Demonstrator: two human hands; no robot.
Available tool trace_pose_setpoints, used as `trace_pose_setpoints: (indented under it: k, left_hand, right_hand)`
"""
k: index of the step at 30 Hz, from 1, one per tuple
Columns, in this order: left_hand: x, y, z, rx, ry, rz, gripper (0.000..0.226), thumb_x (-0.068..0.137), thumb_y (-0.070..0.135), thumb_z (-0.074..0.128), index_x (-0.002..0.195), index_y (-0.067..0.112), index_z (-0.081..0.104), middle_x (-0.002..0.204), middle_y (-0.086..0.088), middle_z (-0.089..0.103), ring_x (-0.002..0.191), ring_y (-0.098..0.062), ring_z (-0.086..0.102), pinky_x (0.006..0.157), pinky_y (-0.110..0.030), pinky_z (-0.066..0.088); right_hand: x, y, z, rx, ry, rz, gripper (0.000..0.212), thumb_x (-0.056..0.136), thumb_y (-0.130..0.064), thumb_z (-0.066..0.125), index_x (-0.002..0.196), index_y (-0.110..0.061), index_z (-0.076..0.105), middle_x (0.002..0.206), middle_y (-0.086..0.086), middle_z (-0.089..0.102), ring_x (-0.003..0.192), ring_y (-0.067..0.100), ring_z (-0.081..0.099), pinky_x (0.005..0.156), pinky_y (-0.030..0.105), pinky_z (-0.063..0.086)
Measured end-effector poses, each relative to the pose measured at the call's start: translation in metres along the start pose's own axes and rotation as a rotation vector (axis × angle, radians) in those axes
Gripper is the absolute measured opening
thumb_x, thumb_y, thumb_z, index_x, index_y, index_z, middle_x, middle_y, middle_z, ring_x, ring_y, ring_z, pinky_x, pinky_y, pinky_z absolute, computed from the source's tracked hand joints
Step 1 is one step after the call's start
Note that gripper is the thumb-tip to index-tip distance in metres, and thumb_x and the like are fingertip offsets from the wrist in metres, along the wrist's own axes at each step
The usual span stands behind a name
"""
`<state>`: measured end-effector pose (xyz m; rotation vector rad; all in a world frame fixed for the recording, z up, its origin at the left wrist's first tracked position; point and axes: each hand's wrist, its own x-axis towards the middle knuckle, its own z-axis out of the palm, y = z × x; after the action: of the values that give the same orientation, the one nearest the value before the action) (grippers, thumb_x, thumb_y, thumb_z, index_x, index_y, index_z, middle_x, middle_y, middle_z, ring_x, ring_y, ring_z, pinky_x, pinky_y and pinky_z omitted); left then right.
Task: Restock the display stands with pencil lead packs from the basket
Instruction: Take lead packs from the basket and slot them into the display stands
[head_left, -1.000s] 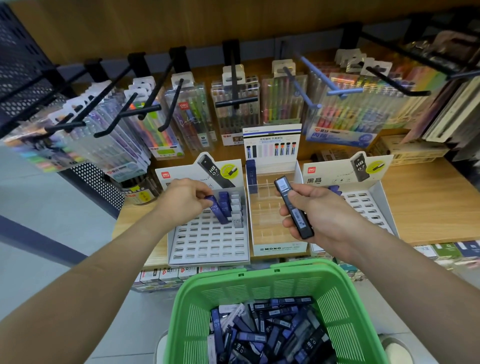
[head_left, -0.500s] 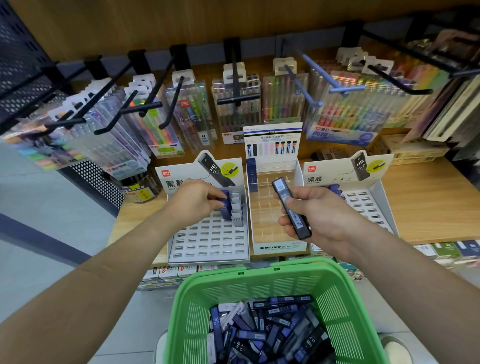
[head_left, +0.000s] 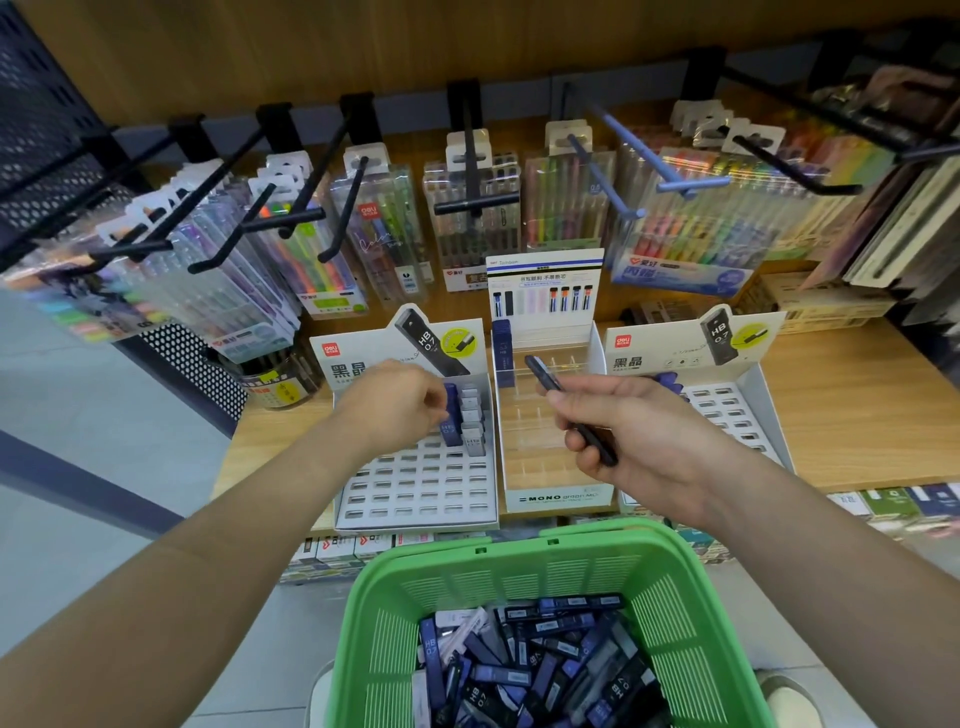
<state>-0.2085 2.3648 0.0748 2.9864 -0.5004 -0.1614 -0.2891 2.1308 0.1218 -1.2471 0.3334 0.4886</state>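
The left hand (head_left: 395, 408) has its fingers curled against a blue pack (head_left: 451, 415) that stands upright in the left stand (head_left: 410, 499), just left of the MONO stand (head_left: 558, 501). I cannot tell whether the hand pinches the pack. The right hand (head_left: 641, 441) grips a dark pack (head_left: 545, 375), tilted, above the MONO stand. Grey packs (head_left: 471, 415) stand just beside the blue pack. In front of the MONO stand, a green basket (head_left: 519, 558) holds loose packs (head_left: 530, 670). The right stand (head_left: 727, 415) sits just right of the MONO stand.

Wooden shelf (head_left: 857, 410) with three display stands (head_left: 415, 488) side by side
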Motion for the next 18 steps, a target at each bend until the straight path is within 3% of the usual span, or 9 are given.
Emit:
trace_pose_setpoints:
  k: [2,5,7,9,12,18]
  left_hand:
    - [0.002,0.007,-0.023,-0.125,0.003,-0.026,0.009,0.087,0.029,0.065,0.085,0.024,0.073,0.087,0.005,0.071,0.086,-0.015,0.061,0.078,-0.031,0.053]
    - [0.0,0.027,-0.061,-0.921,-0.118,-0.044,0.012,0.084,0.016,0.072,0.094,0.021,0.075,0.085,-0.003,0.074,0.076,-0.017,0.068,0.067,-0.027,0.057]
    - [-0.004,0.039,-0.075,-1.188,-0.282,0.05,0.024,0.08,0.018,0.071,0.104,0.02,0.073,0.093,-0.005,0.074,0.083,-0.016,0.069,0.069,-0.023,0.056]
    - [-0.008,0.05,-0.079,-1.23,-0.377,0.125,0.031,0.075,0.016,0.071,0.106,0.018,0.072,0.092,-0.004,0.074,0.083,-0.016,0.071,0.07,-0.021,0.055]
    - [-0.008,0.053,-0.077,-1.212,-0.334,0.104,0.029,0.069,0.013,0.073,0.098,0.017,0.074,0.085,-0.007,0.074,0.071,-0.014,0.07,0.066,-0.021,0.056]
    - [-0.01,0.042,-0.079,-1.2,-0.305,0.05,0.021,0.067,0.015,0.076,0.088,0.014,0.076,0.079,-0.013,0.073,0.068,-0.017,0.069,0.063,-0.022,0.058]
  right_hand:
    - [-0.002,0.0,0.0,-0.032,-0.051,-0.016,0.021,0.088,-0.004,0.067,0.108,-0.008,0.074,0.067,-0.001,0.057,0.058,0.007,0.05,0.047,0.015,0.043]
    - [-0.003,-0.001,0.001,-0.008,-0.098,0.001,0.018,0.093,-0.008,0.061,0.106,-0.007,0.074,0.069,0.001,0.061,0.058,0.008,0.053,0.049,0.018,0.046]
    - [-0.004,-0.002,0.002,0.027,-0.148,0.028,0.022,0.098,-0.014,0.055,0.11,-0.004,0.07,0.075,0.006,0.068,0.057,0.011,0.056,0.049,0.021,0.048]
    - [-0.005,-0.002,0.003,0.036,-0.211,0.047,0.025,0.101,-0.018,0.049,0.112,-0.006,0.068,0.081,0.01,0.072,0.057,0.013,0.057,0.05,0.022,0.048]
    - [-0.005,-0.002,0.002,0.025,-0.224,0.036,0.025,0.1,-0.02,0.05,0.11,-0.008,0.07,0.082,0.011,0.072,0.054,0.013,0.057,0.049,0.02,0.047]
    - [0.0,0.005,0.005,-0.066,-0.133,-0.02,0.017,0.093,-0.022,0.062,0.102,-0.01,0.07,0.082,0.011,0.074,0.057,0.012,0.062,0.051,0.019,0.05]
